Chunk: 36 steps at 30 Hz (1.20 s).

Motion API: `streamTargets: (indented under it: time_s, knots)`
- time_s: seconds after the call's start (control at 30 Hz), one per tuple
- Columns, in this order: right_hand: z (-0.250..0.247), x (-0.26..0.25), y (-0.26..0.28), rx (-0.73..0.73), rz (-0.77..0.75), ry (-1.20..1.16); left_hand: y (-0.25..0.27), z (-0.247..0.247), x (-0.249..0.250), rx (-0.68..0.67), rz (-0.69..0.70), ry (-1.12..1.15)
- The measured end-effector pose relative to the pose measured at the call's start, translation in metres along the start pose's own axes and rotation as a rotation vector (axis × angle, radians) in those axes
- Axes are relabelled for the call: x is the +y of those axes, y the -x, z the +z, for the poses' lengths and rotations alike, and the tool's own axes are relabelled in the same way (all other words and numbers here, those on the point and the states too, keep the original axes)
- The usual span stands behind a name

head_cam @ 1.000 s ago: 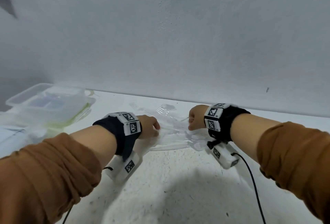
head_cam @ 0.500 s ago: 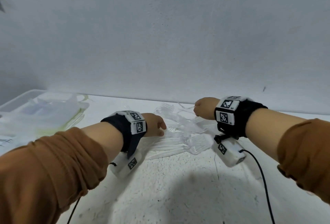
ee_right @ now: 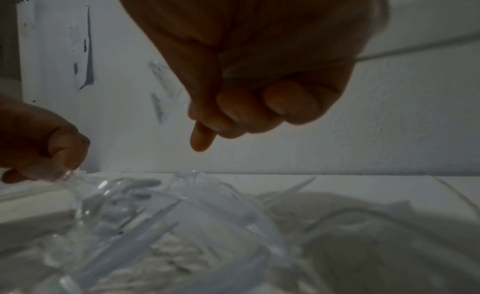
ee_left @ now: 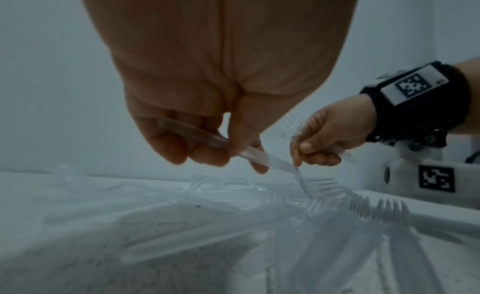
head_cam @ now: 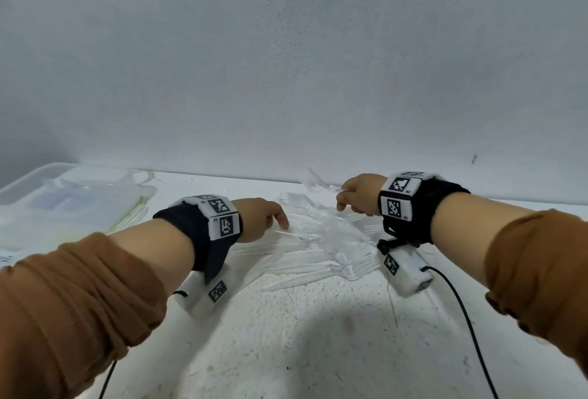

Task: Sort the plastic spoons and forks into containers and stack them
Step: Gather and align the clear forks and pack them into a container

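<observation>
A loose pile of clear plastic forks [head_cam: 321,249] lies on the white table between my hands. My left hand [head_cam: 276,220] hovers at the pile's left edge and pinches the handle of one clear fork [ee_left: 262,157], whose tines dip into the pile [ee_left: 319,197]. My right hand [head_cam: 345,199] is lifted above the pile's far right side, its fingers curled round a small bunch of clear forks [head_cam: 313,180] that sticks out toward the wall. In the right wrist view the bunch [ee_right: 162,82] projects left of the right hand [ee_right: 233,117], whose index finger points down.
Clear plastic containers [head_cam: 60,195] with lids stand at the far left of the table [head_cam: 318,335]. A grey wall closes the back. Wrist camera units and a black cable [head_cam: 471,328] hang below my arms.
My right hand has risen from the pile and moved back and right, carrying clear forks. My left hand stayed at the pile's left side, lifting slightly.
</observation>
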State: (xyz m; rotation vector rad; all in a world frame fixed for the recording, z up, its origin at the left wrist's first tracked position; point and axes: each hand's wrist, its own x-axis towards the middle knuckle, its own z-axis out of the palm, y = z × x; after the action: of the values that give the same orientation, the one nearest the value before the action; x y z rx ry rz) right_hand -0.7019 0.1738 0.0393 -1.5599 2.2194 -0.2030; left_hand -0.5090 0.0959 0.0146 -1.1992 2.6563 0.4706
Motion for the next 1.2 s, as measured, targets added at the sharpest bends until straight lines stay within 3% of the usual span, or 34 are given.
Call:
streamTargets:
  time_s: [0.23,0.43,0.63,0.8,1.07,1.2]
  knots:
    - [0.013,-0.017,-0.013,-0.055,-0.012,0.268,0.012,0.000,-0.018,-0.021,-0.113,0.038]
    - [0.022,-0.023,-0.017,-0.181,-0.019,0.377,0.020,0.001,-0.027,0.116,-0.212,0.143]
    - [0.033,-0.021,-0.027,-0.151,-0.032,0.385,0.016,0.004,-0.020,0.188,-0.217,0.338]
    - [0.034,-0.020,-0.023,-0.080,-0.028,0.473,0.009,0.008,-0.017,0.150,-0.163,0.302]
    - [0.012,-0.011,-0.003,0.171,-0.002,0.069,0.007,0.003,-0.013,0.094,-0.166,0.144]
    - [0.007,0.003,0.013,0.406,-0.003,-0.216,0.011,-0.005,-0.006,0.067,-0.120,0.073]
